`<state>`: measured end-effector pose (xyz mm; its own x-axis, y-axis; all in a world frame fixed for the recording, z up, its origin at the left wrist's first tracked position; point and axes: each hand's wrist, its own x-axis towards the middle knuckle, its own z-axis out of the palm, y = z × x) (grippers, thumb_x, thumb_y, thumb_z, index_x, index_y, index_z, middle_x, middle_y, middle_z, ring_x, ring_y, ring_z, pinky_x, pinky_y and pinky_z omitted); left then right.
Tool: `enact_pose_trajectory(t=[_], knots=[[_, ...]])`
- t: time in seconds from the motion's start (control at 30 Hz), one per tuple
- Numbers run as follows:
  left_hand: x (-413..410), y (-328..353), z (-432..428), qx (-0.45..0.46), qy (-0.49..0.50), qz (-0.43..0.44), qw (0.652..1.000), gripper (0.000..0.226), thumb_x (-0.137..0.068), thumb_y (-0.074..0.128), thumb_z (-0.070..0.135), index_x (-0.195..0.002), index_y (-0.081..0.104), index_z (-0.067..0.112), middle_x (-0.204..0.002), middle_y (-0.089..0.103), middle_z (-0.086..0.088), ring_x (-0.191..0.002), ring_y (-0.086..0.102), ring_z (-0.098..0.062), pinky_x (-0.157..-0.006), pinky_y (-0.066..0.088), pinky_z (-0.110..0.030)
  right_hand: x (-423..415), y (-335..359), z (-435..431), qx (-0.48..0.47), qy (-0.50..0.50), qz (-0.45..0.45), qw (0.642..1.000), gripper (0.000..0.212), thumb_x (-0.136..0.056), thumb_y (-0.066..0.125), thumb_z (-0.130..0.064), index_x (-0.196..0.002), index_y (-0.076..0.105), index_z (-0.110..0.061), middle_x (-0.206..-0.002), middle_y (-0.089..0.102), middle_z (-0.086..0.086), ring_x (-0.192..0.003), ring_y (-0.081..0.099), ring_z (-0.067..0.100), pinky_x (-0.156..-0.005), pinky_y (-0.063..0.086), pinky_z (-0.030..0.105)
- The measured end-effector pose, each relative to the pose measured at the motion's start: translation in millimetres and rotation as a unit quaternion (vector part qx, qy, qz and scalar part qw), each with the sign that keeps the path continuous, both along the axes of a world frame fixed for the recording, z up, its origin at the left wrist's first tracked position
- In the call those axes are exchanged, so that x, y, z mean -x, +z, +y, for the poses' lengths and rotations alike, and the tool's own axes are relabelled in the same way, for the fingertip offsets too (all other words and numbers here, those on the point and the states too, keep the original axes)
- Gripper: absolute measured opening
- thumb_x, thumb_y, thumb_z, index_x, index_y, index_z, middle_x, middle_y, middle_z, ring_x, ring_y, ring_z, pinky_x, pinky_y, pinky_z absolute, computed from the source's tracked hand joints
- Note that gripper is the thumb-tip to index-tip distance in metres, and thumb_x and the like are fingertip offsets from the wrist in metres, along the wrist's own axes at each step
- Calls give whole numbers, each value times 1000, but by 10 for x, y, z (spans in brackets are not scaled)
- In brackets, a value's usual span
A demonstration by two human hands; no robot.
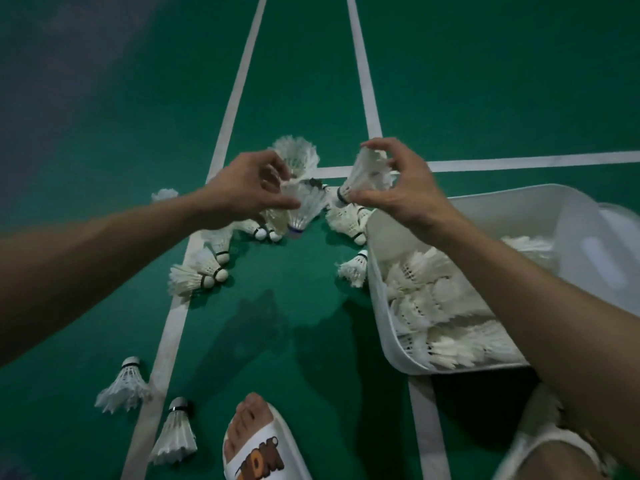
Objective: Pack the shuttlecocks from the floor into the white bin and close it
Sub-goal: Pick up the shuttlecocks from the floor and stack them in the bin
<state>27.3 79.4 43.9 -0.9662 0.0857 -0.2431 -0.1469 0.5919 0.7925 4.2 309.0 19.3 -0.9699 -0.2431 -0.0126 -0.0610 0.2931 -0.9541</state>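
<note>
Held shuttlecocks: a shuttlecock (367, 174) is gripped round its feather skirt by the right hand (401, 192) at twelve o'clock in the view. A second shuttlecock (303, 209), cork down, is pinched by the curled fingers of the left hand (242, 190) at its nine o'clock.
Loose shuttlecocks: a cluster (204, 271) is left on the floor at nine o'clock, a few more (349, 220) lie by the bin's corner, and a pair (126, 384) is seen at seven o'clock.
White bin (502, 206): it is set at four o'clock, open-topped, and a heap (433, 299) is already packed inside.
Progress: judged past halfway, though more than a dozen are still to be gathered and closing is not yet done.
Materials: splayed white feathers and rounded corks banded dark are seen; the bin is smooth moulded plastic with rounded corners.
Surroundings: a matte green court floor (104, 98) is crossed by white lines (239, 81), and a white slipper (256, 455) is seen at six o'clock.
</note>
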Motion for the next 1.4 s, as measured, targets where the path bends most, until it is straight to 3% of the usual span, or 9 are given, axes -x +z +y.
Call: enact_pose_trajectory(t=[0.13, 0.23, 0.43, 0.57, 0.7, 1.0, 1.07, 1.2, 1.4], knots=[[66, 443, 390, -39, -11, 29, 999, 35, -73, 72, 12, -102, 53, 11, -99, 63, -6, -87, 66, -21, -62, 60, -32, 21, 197, 596, 39, -73, -6, 997, 67, -66, 84, -8, -124, 53, -18, -119, 51, 9, -101, 60, 25, -76, 60, 34], [89, 603, 744, -68, -24, 32, 997, 39, -73, 74, 11, -106, 53, 8, -102, 64, -10, -86, 68, -27, -62, 60, -40, 5, 200, 1059, -23, -90, -9, 996, 60, -67, 84, -8, -120, 56, -18, -118, 54, 7, -103, 60, 28, -79, 59, 41], [24, 413, 1492, -1, -133, 4, 991, 43, -70, 78, 19, -105, 55, 9, -99, 64, -3, -89, 67, -25, -68, 60, -43, -200, -108, 1792, -178, -80, -50, 980, 67, -64, 88, -18, -126, 61, -19, -122, 58, 6, -99, 55, 20, -79, 40, 27], [10, 216, 1779, 42, -168, -24, 985, 45, -71, 79, 23, -108, 55, 11, -100, 64, -3, -91, 66, -26, -68, 60, -47, -273, -348, 2061, -192, -60, -113, 973, 70, -66, 88, -17, -127, 57, -25, -118, 54, 9, -84, 59, 18, -72, 47, 30], [16, 54, 1896, 63, -167, -39, 983, 45, -71, 81, 23, -106, 56, 11, -97, 63, -1, -91, 66, -27, -65, 60, -46, -310, -551, 2070, -220, -42, -140, 964, 65, -69, 86, -16, -125, 56, -25, -116, 55, 5, -87, 60, 19, -60, 50, 26], [72, -225, 1920, 97, -181, -41, 978, 24, -82, 72, 14, -101, 57, 14, -92, 67, 1, -84, 67, -15, -52, 53, -23, -392, -850, 1914, -251, 7, -183, 951, 68, -66, 88, -25, -123, 52, -18, -125, 60, 10, -106, 60, 23, -66, 53, 30], [81, -246, 1926, 109, -189, -39, 975, 25, -83, 71, 14, -104, 57, 12, -91, 66, 3, -82, 65, -14, -49, 52, -20, -385, -869, 1944, -220, 18, -219, 950, 71, -66, 88, -23, -127, 51, -17, -125, 58, 9, -104, 61, 25, -76, 58, 38], [93, -277, 1938, 113, -197, -39, 973, 26, -84, 70, 14, -106, 57, 12, -92, 64, 3, -81, 63, -12, -45, 48, -17, -348, -852, 2021, -155, 39, -269, 950, 72, -67, 85, -10, -131, 51, -14, -128, 57, 8, -110, 59, 25, -85, 56, 39], [3, -373, 2034, 193, -228, 10, 954, 52, -75, 72, 49, -111, 54, 16, -102, 60, 2, -90, 59, -13, -71, 50, -23, -368, -855, 1996, -176, 49, -232, 955, 71, -66, 87, -9, -129, 53, -8, -120, 62, 8, -112, 59, 23, -94, 53, 39]])
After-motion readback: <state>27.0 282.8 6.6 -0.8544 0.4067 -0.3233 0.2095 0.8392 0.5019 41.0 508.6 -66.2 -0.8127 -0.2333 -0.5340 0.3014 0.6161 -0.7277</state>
